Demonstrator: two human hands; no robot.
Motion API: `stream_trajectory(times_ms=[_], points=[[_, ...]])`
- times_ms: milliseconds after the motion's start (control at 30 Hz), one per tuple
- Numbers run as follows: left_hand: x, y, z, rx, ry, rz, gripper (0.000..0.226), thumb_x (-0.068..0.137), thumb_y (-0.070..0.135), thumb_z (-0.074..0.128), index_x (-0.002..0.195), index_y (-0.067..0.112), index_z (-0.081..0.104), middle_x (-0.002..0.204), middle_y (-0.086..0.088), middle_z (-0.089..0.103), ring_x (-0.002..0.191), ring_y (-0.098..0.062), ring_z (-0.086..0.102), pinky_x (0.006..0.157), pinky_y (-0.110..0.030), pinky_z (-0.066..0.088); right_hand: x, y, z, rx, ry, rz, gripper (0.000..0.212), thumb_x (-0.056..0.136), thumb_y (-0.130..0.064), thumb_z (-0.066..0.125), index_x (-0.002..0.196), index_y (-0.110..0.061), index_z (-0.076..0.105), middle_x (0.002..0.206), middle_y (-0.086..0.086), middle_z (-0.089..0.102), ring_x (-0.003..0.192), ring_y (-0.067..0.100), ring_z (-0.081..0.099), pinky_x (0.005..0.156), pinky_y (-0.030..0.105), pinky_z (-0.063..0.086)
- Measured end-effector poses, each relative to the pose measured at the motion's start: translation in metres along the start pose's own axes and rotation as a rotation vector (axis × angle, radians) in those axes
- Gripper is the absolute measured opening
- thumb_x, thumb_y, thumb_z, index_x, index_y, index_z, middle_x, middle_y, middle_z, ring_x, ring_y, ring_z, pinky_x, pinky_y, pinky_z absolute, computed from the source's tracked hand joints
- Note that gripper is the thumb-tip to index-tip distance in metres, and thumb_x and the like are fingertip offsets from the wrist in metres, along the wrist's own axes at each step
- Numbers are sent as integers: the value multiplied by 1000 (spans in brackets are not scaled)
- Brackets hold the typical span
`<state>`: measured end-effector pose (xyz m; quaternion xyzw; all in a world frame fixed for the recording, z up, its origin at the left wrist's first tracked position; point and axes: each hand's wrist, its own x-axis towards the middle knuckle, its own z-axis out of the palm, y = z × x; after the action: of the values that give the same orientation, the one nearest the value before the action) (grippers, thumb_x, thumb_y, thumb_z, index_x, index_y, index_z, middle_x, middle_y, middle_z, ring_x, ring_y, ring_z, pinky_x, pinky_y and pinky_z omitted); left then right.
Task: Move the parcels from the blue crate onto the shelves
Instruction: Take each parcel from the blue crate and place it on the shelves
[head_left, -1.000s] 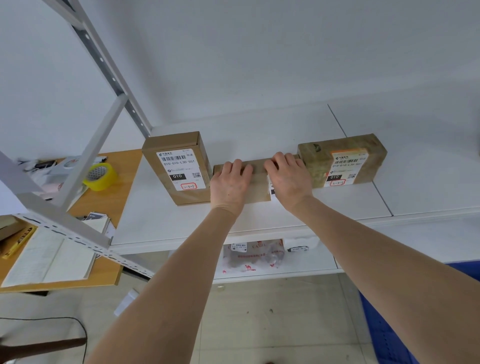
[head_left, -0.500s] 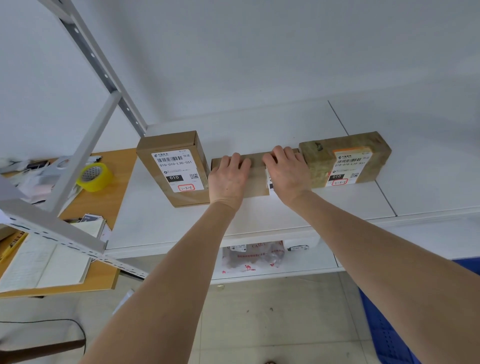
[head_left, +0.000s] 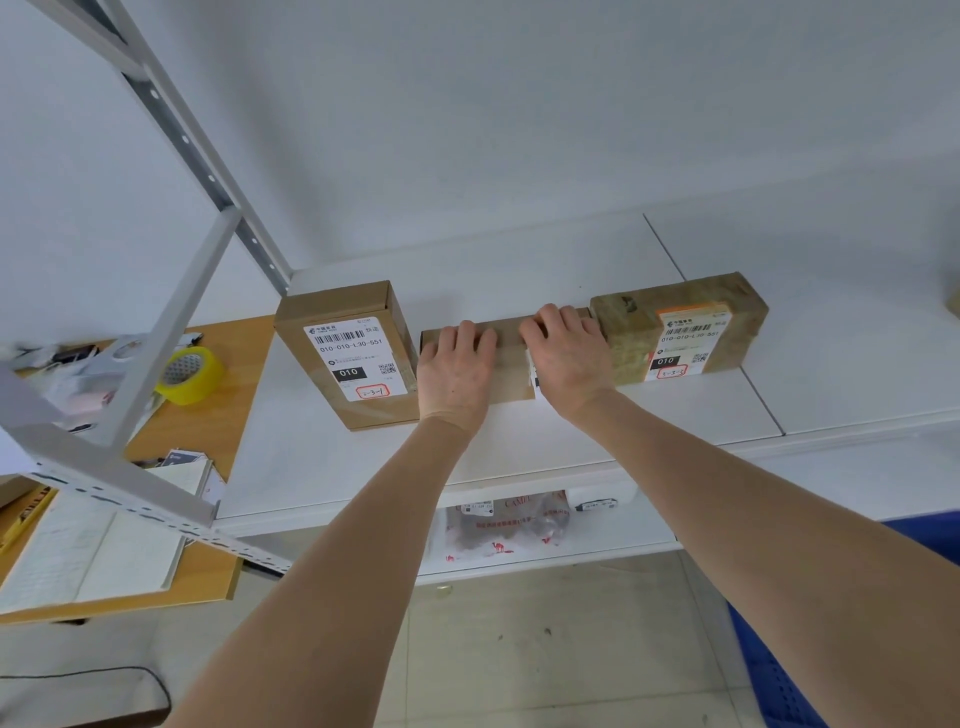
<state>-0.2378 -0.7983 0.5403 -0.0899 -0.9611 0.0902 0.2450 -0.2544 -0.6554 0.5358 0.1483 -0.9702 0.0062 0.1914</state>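
Note:
A small brown cardboard parcel (head_left: 511, 366) stands on the white shelf (head_left: 519, 447), between two others. My left hand (head_left: 454, 371) and my right hand (head_left: 569, 358) both grip it, fingers curled over its top edge, and they hide most of its front. To its left stands an upright brown parcel (head_left: 348, 353) with a white label. On its right lies a wider taped parcel (head_left: 680, 327) with an orange-edged label. A corner of the blue crate (head_left: 779, 675) shows at the bottom right on the floor.
A grey metal shelf upright (head_left: 171, 124) and brace run along the left. Beyond it a wooden desk (head_left: 218, 452) holds a roll of yellow tape (head_left: 192, 374), papers and notebooks. A plastic-wrapped parcel (head_left: 504, 525) lies on the lower shelf. Wall behind.
Both hands and the small parcel sit slightly further back on the shelf. The view has shifted a little. The two neighbouring parcels have not moved.

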Motion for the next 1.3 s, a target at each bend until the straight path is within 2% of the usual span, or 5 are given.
stream_trajectory(times_ms=[167,267,600,833,1300], points=[[1,-3,-16,-47,-231,20,43,85,12,54,128,16,48,121,-6,49,109,-25,50,90,-32,40,-5,1,-18,3,-91,6,50,65,-9,74,112,-13,58,113,7,54,103,28,54,82,37,43],[4,-2,-26,-79,-298,1,48,88,13,50,135,15,38,130,-7,40,119,-25,42,97,-33,37,-8,4,-28,24,-163,49,48,80,-9,60,127,-14,47,128,6,45,118,28,44,89,36,37],[1,3,-55,-91,-419,-13,51,87,12,55,135,13,37,132,-9,39,120,-25,43,89,-33,42,-18,18,-54,36,-254,121,57,81,-10,61,133,-18,38,133,5,38,123,26,37,97,33,34],[8,35,-80,-261,-380,139,47,89,14,51,135,17,39,131,-4,39,121,-22,43,66,-31,40,-49,41,-78,102,-241,210,57,89,-14,53,141,-17,31,139,6,35,126,26,38,99,37,36],[-13,227,-92,-293,-483,439,50,91,14,50,138,12,36,137,-9,36,124,-25,40,83,-35,47,-199,179,-101,-38,-453,491,45,93,-32,50,136,-21,42,139,7,32,126,25,35,98,34,38]])
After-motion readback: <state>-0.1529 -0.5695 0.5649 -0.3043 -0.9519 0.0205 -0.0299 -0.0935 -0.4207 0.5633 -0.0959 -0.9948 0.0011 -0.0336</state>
